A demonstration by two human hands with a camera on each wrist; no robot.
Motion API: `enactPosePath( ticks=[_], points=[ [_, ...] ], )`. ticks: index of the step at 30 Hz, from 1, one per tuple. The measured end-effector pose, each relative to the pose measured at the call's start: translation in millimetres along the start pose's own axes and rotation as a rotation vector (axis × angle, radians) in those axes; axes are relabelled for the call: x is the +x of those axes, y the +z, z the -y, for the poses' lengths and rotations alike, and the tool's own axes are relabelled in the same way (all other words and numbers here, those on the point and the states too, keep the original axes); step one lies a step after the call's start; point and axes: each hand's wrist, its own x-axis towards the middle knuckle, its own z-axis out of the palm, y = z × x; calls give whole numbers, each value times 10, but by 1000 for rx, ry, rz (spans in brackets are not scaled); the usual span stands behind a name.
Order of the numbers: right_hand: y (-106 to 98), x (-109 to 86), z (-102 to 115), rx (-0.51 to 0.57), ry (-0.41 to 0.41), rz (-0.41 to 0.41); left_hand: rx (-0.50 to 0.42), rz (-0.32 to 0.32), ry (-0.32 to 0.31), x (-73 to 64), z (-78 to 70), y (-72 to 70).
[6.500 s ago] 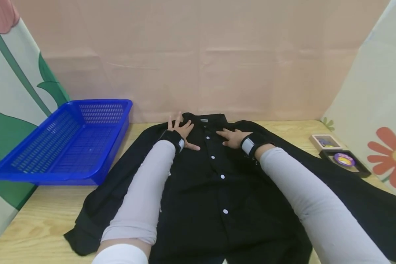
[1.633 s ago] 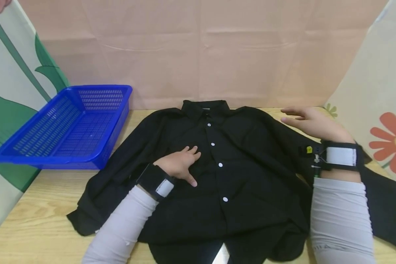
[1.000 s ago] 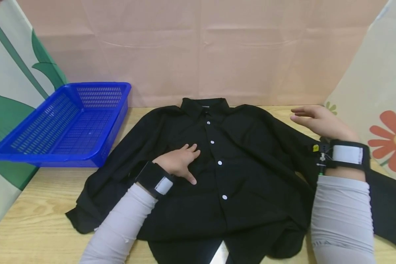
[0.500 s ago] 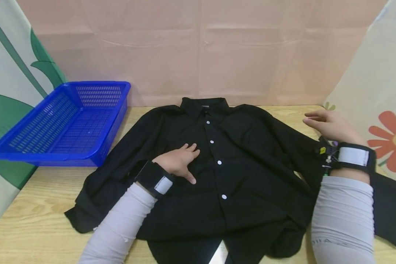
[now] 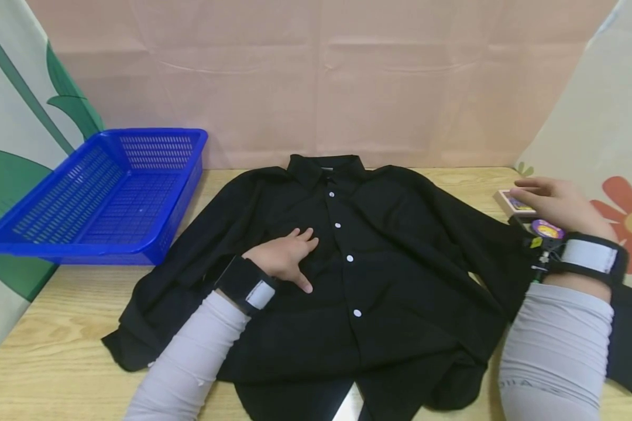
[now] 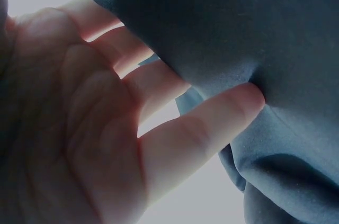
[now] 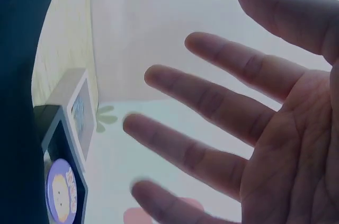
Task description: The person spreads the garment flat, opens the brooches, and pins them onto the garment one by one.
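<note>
A black long-sleeved shirt with white buttons lies front up and spread across the table. My left hand rests on the shirt's chest, fingers spread, and in the left wrist view its thumb presses a dent into the dark cloth. Off to the right, my right hand hovers above the table beyond the shirt's sleeve. Its fingers are spread and hold nothing in the right wrist view. The right forearm hides part of that sleeve.
A blue plastic basket stands at the table's left. At the right edge lie a light-framed box and a dark frame with a purple round badge, partly behind my right hand. A pink cloth backdrop rises behind the table.
Both hands left the collar area; the left came down to the chest and has stayed there. The right hand moved out past the sleeve and keeps drifting right, uncovering the small frames.
</note>
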Motion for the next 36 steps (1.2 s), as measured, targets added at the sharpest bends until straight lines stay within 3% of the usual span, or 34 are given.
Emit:
enactPosePath(
  ticks=[12,19,24,36],
  points=[
    [-5,-52,-242,-37,52,-73,2,-2,-3,-12,23,-4],
    [25,-181,-443,-67,169,-106,-4,5,10,10,11,-4],
    [77,-183,-547,-56,205,-140,2,-1,3,13,9,-9],
    [252,-116,-724,-59,210,-69,-12,2,-3,23,21,15]
  ],
)
